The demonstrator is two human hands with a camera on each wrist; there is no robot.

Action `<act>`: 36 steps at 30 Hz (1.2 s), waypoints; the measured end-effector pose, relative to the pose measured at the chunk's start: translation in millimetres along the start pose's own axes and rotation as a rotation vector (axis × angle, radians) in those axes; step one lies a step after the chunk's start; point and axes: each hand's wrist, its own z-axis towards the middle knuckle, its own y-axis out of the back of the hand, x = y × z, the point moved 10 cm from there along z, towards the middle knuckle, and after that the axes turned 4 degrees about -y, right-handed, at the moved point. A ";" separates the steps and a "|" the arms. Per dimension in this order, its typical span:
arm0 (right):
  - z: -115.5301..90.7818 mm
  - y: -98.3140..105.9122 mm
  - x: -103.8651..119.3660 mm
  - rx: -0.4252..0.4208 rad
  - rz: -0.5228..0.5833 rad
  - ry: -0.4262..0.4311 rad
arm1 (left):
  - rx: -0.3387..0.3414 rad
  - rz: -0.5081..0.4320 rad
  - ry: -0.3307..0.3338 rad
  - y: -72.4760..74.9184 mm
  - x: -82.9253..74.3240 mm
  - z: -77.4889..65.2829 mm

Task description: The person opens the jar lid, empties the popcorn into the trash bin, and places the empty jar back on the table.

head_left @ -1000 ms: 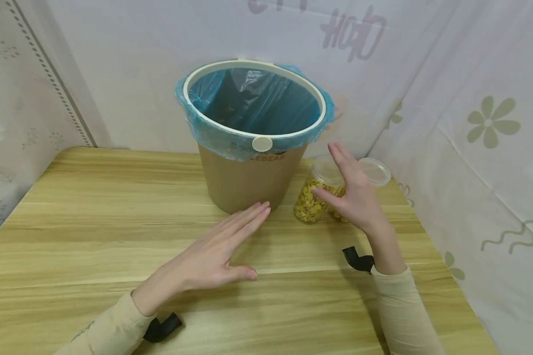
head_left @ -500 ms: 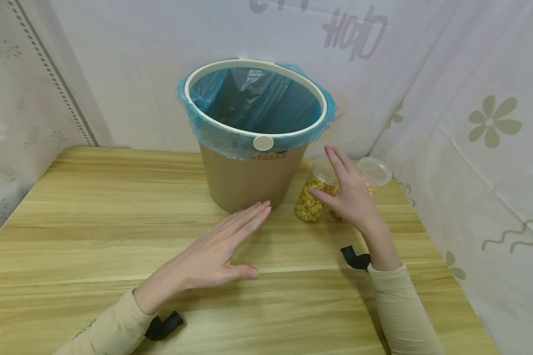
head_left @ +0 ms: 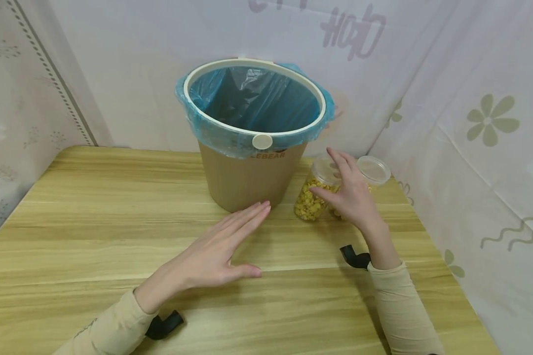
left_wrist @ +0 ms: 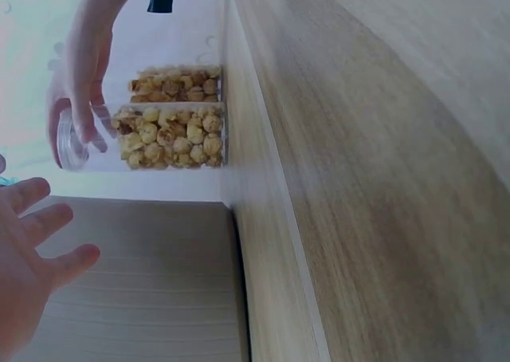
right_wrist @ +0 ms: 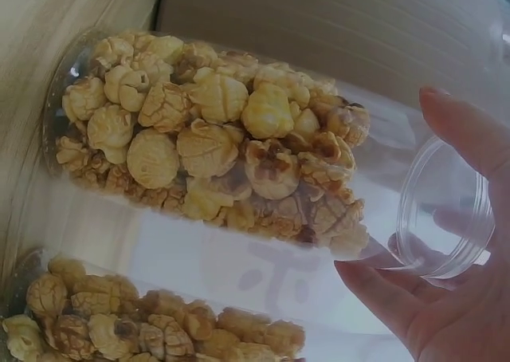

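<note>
While the right hand has its fingers apart around the upper part of a clear jar, I cannot confirm contact. I judge it light, stiff-walled and probably slick, its popcorn loose enough to shift; best hold, thumb opposite fingers just below the rim. A second jar stands just beside, partly hidden by that hand. Left hand: fingers straight, nothing held, lined bin ahead of their tips. Wood-grain bench below both hands; patterned cloth hangs beyond.

Table: we see even light, soft shadows toward its near edge.
Liner: white glare.
Jar: rim highlights.
Left wrist view: bluish, soft.
</note>
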 end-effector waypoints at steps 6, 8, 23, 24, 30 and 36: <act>-1.9 5.9 4.1 -0.012 0.015 -0.020 | -0.019 -0.002 0.000 1.0 -0.1 0.2; -3.4 9.1 8.0 -0.025 0.020 -0.012 | -0.023 -0.002 -0.001 1.0 0.0 0.1; -23.1 35.9 69.2 -0.141 0.114 0.177 | -0.074 0.011 0.022 5.3 0.7 0.7; -24.8 36.7 73.7 -0.149 0.111 0.191 | -0.082 0.005 0.031 6.0 1.4 0.8; -32.5 33.7 94.5 -0.157 0.166 0.240 | -0.150 -0.021 0.068 11.2 4.0 1.8; -37.2 29.5 112.1 -0.197 0.204 0.305 | -0.191 -0.024 0.086 15.2 5.4 2.3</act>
